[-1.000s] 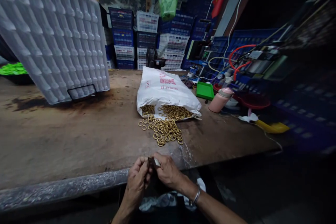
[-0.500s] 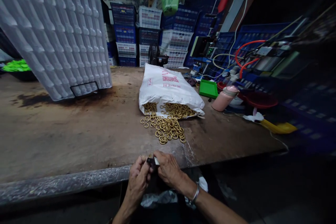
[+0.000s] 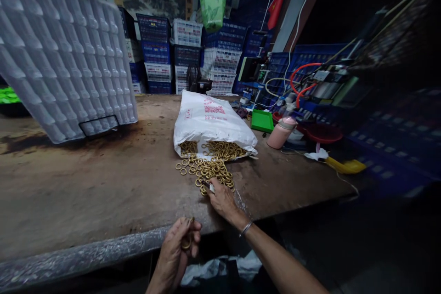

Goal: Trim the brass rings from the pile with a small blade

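Note:
Low at the table's front edge, my left hand (image 3: pixel 179 243) is closed with curled fingers around a brass-coloured ring (image 3: pixel 186 242). My right hand (image 3: pixel 222 198) reaches over the near side of a loose pile of brass-coloured rings (image 3: pixel 208 167). Its fingers are closed on a small dark tool with a white part (image 3: pixel 207 187); the exact kind cannot be made out. The tool's tip is over or against the pile. Behind, a white woven sack (image 3: pixel 210 124) with red print lies on its side, its open mouth full of more rings.
A ribbed translucent plastic panel (image 3: pixel 72 55) stands on a black wire stand at left. At right are a green tray (image 3: pixel 262 121), a pink bottle (image 3: pixel 281 132) and a red bowl (image 3: pixel 324 133). Stacked crates (image 3: pixel 156 53) and a small black fan (image 3: pixel 198 80) stand behind.
My hands have parted. The right hand moved forward with the small dark tool to the ring pile; the left stays near the table edge, a ring now showing in it. The view shifted slightly.

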Motion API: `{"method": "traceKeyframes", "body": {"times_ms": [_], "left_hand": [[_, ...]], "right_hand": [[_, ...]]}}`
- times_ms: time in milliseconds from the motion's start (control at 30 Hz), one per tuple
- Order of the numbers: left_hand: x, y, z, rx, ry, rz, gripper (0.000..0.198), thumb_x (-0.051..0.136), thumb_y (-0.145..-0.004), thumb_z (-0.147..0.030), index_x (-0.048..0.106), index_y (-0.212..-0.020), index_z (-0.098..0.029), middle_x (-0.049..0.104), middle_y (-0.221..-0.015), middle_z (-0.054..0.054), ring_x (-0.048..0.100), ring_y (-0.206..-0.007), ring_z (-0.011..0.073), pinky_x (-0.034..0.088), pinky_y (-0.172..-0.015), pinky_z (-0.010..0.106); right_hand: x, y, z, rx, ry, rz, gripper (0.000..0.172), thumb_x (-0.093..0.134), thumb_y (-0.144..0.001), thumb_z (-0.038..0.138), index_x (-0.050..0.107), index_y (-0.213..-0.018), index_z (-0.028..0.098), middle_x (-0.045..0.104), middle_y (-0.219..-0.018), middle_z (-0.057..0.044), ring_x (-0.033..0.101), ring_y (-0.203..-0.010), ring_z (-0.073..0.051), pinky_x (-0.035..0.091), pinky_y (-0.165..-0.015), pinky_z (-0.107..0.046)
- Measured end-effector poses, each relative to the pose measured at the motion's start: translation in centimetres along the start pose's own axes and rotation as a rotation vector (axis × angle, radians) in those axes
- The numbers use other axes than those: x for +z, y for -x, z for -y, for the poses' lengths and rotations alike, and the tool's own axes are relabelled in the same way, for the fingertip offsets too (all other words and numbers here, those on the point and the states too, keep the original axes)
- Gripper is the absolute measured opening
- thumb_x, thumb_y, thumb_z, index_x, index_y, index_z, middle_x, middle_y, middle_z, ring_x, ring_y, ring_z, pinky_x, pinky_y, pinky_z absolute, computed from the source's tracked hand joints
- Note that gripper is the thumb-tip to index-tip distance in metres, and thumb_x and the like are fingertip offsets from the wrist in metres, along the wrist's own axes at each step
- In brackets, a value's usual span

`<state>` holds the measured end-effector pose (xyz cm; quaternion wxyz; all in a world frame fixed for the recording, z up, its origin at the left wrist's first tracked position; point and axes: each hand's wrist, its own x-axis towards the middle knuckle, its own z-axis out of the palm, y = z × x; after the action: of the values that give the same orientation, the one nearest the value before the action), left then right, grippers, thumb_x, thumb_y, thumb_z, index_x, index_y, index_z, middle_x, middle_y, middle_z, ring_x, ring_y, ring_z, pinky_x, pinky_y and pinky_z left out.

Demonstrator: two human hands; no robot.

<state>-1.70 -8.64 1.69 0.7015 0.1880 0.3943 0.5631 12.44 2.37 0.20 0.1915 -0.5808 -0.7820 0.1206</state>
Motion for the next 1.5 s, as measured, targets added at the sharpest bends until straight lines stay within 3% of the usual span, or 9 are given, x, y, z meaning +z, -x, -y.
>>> {"method": "traceKeyframes", "body": {"times_ms": [100, 200, 467, 600, 767, 1033, 1200, 1333, 1500], "left_hand": [[0.1, -0.4, -0.2, -0.016, 0.072, -0.016, 0.015, 0.060, -0.073, -0.029, 0.056, -0.082, -0.017, 0.061, -0.068, 0.001, 0.049, -0.051, 0.0083, 0.032, -0.038, 0.017], [0.3, -0.8, -0.5, -0.092, 0.148, -0.043, 0.026, 0.065, -0.069, -0.025, 0.056, -0.092, -0.019, 0.062, -0.068, 0.000, 0.052, -0.053, 0.0082, 0.035, -0.042, 0.017], [0.7, -2.1, -0.2, -0.130, 0.199, -0.180, 0.022, 0.073, -0.059, -0.026, 0.057, -0.067, -0.013, 0.063, -0.073, 0.005, 0.058, -0.064, 0.0135, 0.042, -0.047, 0.021], [1.3, -2.5, 0.0, -0.108, 0.218, -0.125, 0.025, 0.073, -0.060, -0.029, 0.053, -0.062, -0.014, 0.055, -0.059, -0.002, 0.049, -0.051, 0.0073, 0.035, -0.041, 0.017], [1.5, -3.1, 0.3, -0.145, 0.244, -0.166, 0.033, 0.076, -0.055, -0.036, 0.052, -0.064, -0.015, 0.039, -0.044, -0.009, 0.030, -0.036, 0.0017, 0.020, -0.034, 0.015], [1.4, -3.4, 0.5, -0.128, 0.115, -0.143, 0.037, 0.074, -0.055, -0.040, 0.050, -0.068, -0.016, 0.041, -0.048, -0.008, 0.035, -0.039, 0.0032, 0.021, -0.036, 0.016], [1.6, -4.2, 0.3, -0.012, -0.108, -0.147, 0.039, 0.068, -0.062, -0.042, 0.050, -0.087, -0.019, 0.048, -0.056, -0.007, 0.036, -0.040, 0.0029, 0.024, -0.036, 0.014], [1.6, -5.4, 0.4, 0.097, -0.370, -0.202, 0.052, 0.061, -0.066, -0.050, 0.045, -0.106, -0.022, 0.051, -0.055, -0.007, 0.033, -0.036, 0.0036, 0.023, -0.033, 0.014], [2.0, -5.8, 0.6, 0.087, -0.402, -0.167, 0.045, 0.061, -0.062, -0.054, 0.052, -0.087, -0.018, 0.044, -0.046, -0.010, 0.028, -0.032, 0.0024, 0.020, -0.032, 0.015]], "right_hand": [[0.2, -0.5, 0.7, -0.025, 0.047, 0.026, 0.013, 0.046, -0.082, 0.030, 0.051, -0.092, 0.022, 0.063, -0.083, -0.002, 0.056, -0.073, -0.015, 0.028, -0.059, -0.023], [0.1, -0.7, 1.0, 0.001, 0.068, 0.063, 0.015, 0.047, -0.082, 0.032, 0.051, -0.092, 0.022, 0.063, -0.084, -0.002, 0.057, -0.076, -0.015, 0.028, -0.060, -0.023], [-1.4, -0.4, -0.9, 0.040, 0.042, 0.072, 0.010, 0.047, -0.081, 0.026, 0.052, -0.089, 0.021, 0.062, -0.088, -0.003, 0.056, -0.080, -0.016, 0.029, -0.063, -0.024], [-1.7, -1.5, -0.7, -0.029, 0.022, 0.058, 0.011, 0.047, -0.078, 0.018, 0.053, -0.088, 0.021, 0.060, -0.089, -0.003, 0.054, -0.082, -0.016, 0.031, -0.065, -0.024], [-0.3, -2.8, 0.5, -0.104, 0.100, 0.049, 0.021, 0.043, -0.080, 0.021, 0.052, -0.100, 0.021, 0.057, -0.097, -0.006, 0.053, -0.080, -0.018, 0.031, -0.068, -0.028], [0.6, -3.4, 0.5, -0.112, 0.118, 0.080, 0.027, 0.041, -0.075, 0.014, 0.051, -0.099, 0.021, 0.055, -0.096, -0.006, 0.051, -0.074, -0.018, 0.031, -0.064, -0.029], [-0.8, -2.9, -0.2, -0.124, -0.135, 0.052, 0.019, 0.044, -0.071, 0.009, 0.052, -0.085, 0.019, 0.056, -0.083, -0.002, 0.047, -0.072, -0.014, 0.030, -0.063, -0.024], [-2.2, -1.7, -0.4, -0.122, -0.584, 0.184, 0.012, 0.043, -0.080, 0.022, 0.051, -0.072, 0.017, 0.046, -0.062, 0.004, 0.039, -0.059, -0.009, 0.029, -0.055, -0.020], [-3.3, 0.1, -0.1, -0.089, -0.848, 0.307, 0.018, 0.046, -0.080, 0.030, 0.050, -0.068, 0.017, 0.042, -0.060, 0.005, 0.039, -0.060, -0.008, 0.031, -0.057, -0.019]]}}
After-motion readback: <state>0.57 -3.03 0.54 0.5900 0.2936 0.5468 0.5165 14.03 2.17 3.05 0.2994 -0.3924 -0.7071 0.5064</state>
